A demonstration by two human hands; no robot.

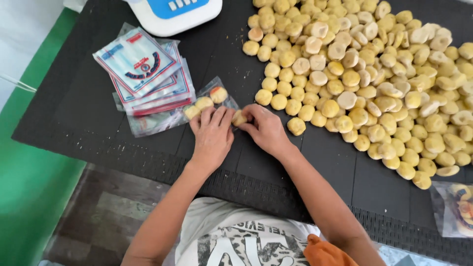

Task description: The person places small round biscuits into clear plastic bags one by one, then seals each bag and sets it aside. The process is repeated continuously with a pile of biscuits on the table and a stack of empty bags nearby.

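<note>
From the head camera, looking straight down at a dark desk (98,113): the left hand (213,133) lies flat with fingers together and slightly curled, pressing on the mouth of a clear plastic bag (224,98) near the desk's front edge. Three round cookies already sit inside that bag, in a row toward the left. The right hand (266,129) is pinched shut around one more small yellow cookie (240,118), thumb and fingertips closed on it, right at the bag's opening and touching the left hand's fingers.

Judging by this, the step in hand is filling the bag: the cookie is at the mouth but not yet clearly inside. The next move would call for the left hand to keep the opening spread while the right pushes the cookie in beside the others, then lets go cleanly without dragging the thin plastic.

Just right of the hands, one loose cookie lies apart from a big heap of cookies (364,83) that spreads to the right edge and back edge. To the left, a stack of empty printed bags (143,74) lies fanned out. A white and blue scale (172,12) stands at the back edge. A filled bag (456,209) shows at the front right corner.
</note>
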